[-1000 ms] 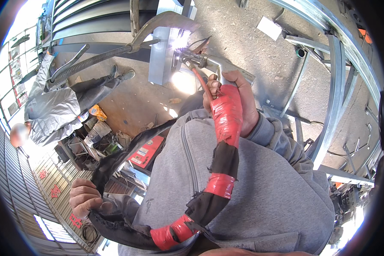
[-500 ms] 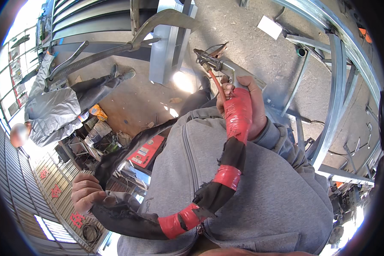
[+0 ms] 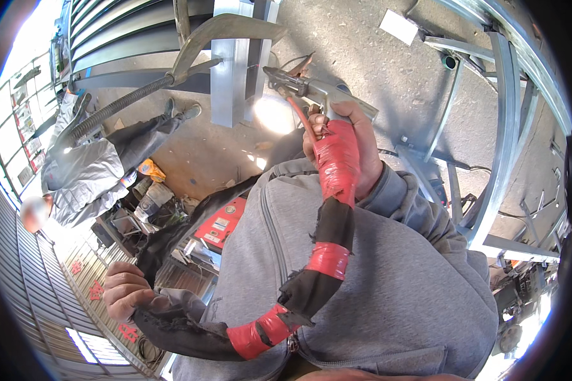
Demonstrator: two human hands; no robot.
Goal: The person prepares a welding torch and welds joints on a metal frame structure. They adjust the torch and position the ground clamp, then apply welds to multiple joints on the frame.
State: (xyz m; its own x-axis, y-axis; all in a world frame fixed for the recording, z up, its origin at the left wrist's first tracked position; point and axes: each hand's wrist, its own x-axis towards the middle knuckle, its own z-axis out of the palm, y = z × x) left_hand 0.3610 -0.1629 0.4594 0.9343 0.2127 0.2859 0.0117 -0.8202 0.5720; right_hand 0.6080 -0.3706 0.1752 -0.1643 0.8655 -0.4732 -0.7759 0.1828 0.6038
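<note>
Over a concrete workshop floor [image 3: 388, 70], right hand [image 3: 353, 149] grasping welding torch [image 3: 311, 89], left hand [image 3: 126, 291] gripping black hose [image 3: 178, 320].

Hard daylight, blown-out glare spot on grey concrete floor [image 3: 388, 70] beside upright shiny steel post [image 3: 230, 70]. Second blowout at frame's upper-left rim. Heavy fisheye bending, black vignette corners. Centre sharp, rim soft.

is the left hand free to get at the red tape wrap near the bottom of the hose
Probably yes. The left hand grips the dark hose just beside the lowest red tape wrap, with nothing between them. It would have to slide along or let go, while the right hand holds the taped handle higher up.
</note>
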